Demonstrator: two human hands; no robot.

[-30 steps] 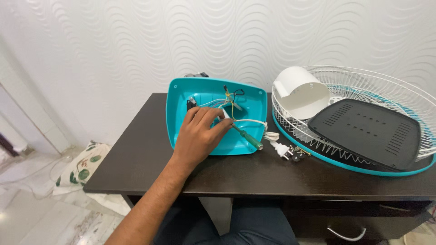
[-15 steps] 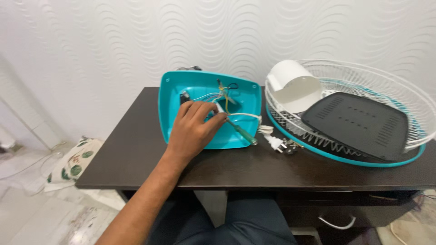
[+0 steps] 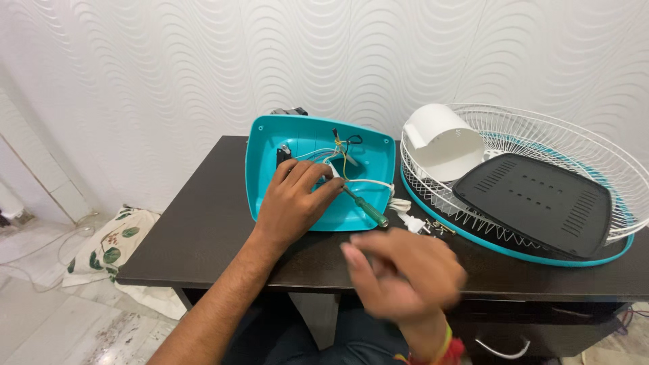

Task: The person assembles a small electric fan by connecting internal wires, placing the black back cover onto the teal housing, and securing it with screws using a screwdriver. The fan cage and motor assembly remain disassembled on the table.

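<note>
White wavy wall (image 3: 169,61), dark desk (image 3: 216,230), tiled floor (image 3: 40,324)

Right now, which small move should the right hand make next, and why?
Probably reach to the green-handled screwdriver. The right hand hovers empty over the table edge, blurred, while the left hand rests inside the teal fan base by the wires.

1. The right hand (image 3: 405,277) is smeared by motion blur low in the centre of the frame; its fingers cannot be told apart, nor whether anything is held.
2. The tip of the green-handled screwdriver (image 3: 365,208) is hidden under the left hand (image 3: 294,199).
3. The small screws (image 3: 438,227) beside the white plug (image 3: 410,222) are too small to be counted.
4. The grey part (image 3: 289,111) behind the teal housing (image 3: 318,216) is mostly covered.
5. The white wire guard (image 3: 574,132) is cut off at the right edge.
</note>
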